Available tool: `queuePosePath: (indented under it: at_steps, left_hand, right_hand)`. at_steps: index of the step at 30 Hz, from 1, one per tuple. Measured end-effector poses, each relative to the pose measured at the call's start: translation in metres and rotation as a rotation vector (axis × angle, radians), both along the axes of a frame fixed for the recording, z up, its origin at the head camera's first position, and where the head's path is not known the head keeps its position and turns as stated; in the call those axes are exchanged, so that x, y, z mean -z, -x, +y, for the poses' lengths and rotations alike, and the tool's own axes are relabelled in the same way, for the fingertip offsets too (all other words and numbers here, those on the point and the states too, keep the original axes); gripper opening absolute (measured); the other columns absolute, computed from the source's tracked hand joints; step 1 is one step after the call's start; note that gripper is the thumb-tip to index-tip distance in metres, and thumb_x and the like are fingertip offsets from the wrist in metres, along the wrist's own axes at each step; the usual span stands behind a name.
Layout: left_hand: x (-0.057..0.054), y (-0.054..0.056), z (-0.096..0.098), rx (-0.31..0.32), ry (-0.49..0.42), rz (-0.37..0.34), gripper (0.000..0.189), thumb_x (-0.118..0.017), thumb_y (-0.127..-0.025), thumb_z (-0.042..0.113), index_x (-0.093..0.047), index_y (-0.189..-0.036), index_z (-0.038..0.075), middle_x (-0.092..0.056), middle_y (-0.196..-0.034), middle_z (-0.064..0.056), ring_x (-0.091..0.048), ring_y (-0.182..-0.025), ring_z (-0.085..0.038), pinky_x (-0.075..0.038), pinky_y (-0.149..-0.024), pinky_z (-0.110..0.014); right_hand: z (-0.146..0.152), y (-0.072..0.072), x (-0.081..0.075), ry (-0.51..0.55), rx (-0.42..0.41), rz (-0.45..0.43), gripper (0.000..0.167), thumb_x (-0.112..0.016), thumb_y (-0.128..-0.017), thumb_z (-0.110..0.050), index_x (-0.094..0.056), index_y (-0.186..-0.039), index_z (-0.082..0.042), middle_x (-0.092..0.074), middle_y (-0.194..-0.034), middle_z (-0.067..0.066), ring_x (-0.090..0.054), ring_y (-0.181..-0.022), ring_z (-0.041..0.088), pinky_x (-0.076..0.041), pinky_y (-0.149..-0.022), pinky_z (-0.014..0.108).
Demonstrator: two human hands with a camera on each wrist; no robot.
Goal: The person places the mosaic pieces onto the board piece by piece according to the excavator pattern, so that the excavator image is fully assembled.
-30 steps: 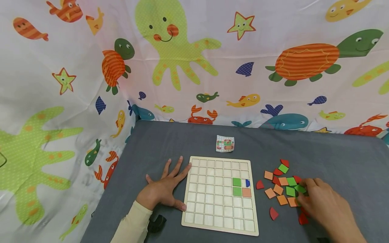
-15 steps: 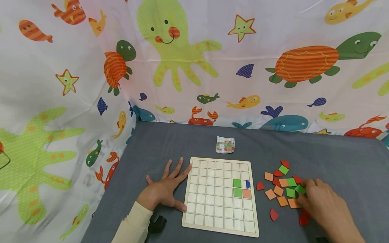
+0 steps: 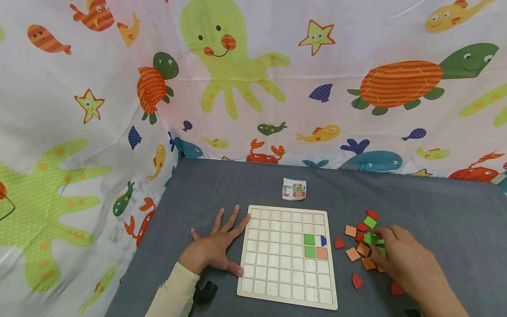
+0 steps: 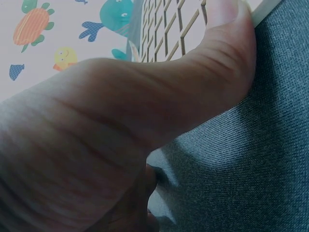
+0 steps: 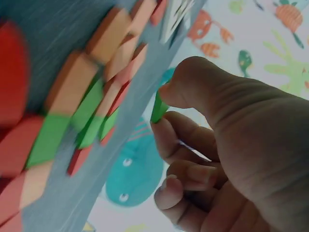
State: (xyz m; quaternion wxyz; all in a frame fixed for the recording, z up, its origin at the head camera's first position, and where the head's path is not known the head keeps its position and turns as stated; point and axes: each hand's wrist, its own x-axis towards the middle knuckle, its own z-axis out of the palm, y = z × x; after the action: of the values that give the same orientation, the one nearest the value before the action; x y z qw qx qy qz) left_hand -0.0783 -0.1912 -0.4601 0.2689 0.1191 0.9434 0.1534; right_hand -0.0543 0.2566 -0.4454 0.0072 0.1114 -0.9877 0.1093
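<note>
My right hand (image 3: 408,259) pinches a green square tile (image 5: 158,107) between thumb and forefinger, lifted over the loose tiles in the right wrist view. Its other fingers curl loosely below. My left hand (image 3: 214,251) lies spread at the left side of a pale wooden grid board (image 3: 273,259), with the thumb (image 4: 224,48) on the board's edge in the left wrist view. Toward the board's right side, its cells hold two green squares (image 3: 310,252), an orange square (image 3: 322,253) and a piece with a blue half-round (image 3: 323,240).
Loose orange squares (image 3: 352,254), red quarter-round tiles (image 3: 357,281) and green squares (image 3: 370,222) lie scattered right of the board. A small printed pattern card (image 3: 294,189) lies behind it on the grey cloth (image 3: 222,185). A sea-animal curtain (image 3: 269,79) hangs at the back and left.
My right hand has risen off the pile and moved a little left, carrying a green square tile. My left hand has stayed at the board.
</note>
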Motion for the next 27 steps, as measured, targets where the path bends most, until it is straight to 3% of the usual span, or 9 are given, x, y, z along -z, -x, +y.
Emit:
queuePosePath:
  at_steps: [3,13,18,27]
  left_hand:
    - [0.000,0.000,0.000,0.002,0.002,0.005,0.139,-0.096,-0.062,0.064,-0.010,-0.169,0.047,0.011,-0.178,0.011,0.015,-0.163,-0.034,0.001,-0.095,-0.099]
    - [-0.001,0.000,0.001,-0.003,0.002,0.004,0.139,-0.097,-0.061,0.063,-0.010,-0.170,0.047,0.010,-0.178,0.010,0.015,-0.163,-0.034,0.001,-0.095,-0.099]
    - [-0.003,0.000,0.001,-0.004,0.005,-0.001,0.139,-0.097,-0.062,0.063,-0.010,-0.170,0.047,0.011,-0.178,0.011,0.015,-0.163,-0.034,0.001,-0.096,-0.099]
    - [-0.002,0.000,0.001,0.001,-0.001,-0.004,0.138,-0.096,-0.063,0.063,-0.011,-0.170,0.046,0.011,-0.178,0.010,0.015,-0.163,-0.034,0.001,-0.095,-0.099]
  right_hand:
    - [-0.014,0.001,-0.003,0.006,-0.038,0.019,0.051,-0.095,-0.078,-0.023,-0.071,-0.117,0.000,-0.066,-0.105,0.016,-0.059,-0.086,0.028,-0.060,-0.065,0.049]
    - [-0.060,0.003,0.000,0.056,-0.273,0.234,0.039,-0.092,-0.077,-0.015,-0.075,-0.110,-0.007,-0.069,-0.106,0.004,-0.067,-0.092,0.020,-0.062,-0.070,0.039]
    - [-0.085,0.003,0.005,0.050,-0.369,0.246,0.041,-0.095,-0.077,-0.019,-0.075,-0.111,-0.007,-0.069,-0.106,0.004,-0.066,-0.093,0.019,-0.062,-0.074,0.036]
    - [-0.114,0.004,0.018,0.045,-0.497,0.295,0.035,-0.087,-0.076,-0.011,-0.074,-0.108,-0.008,-0.067,-0.103,0.003,-0.065,-0.091,0.018,-0.061,-0.075,0.033]
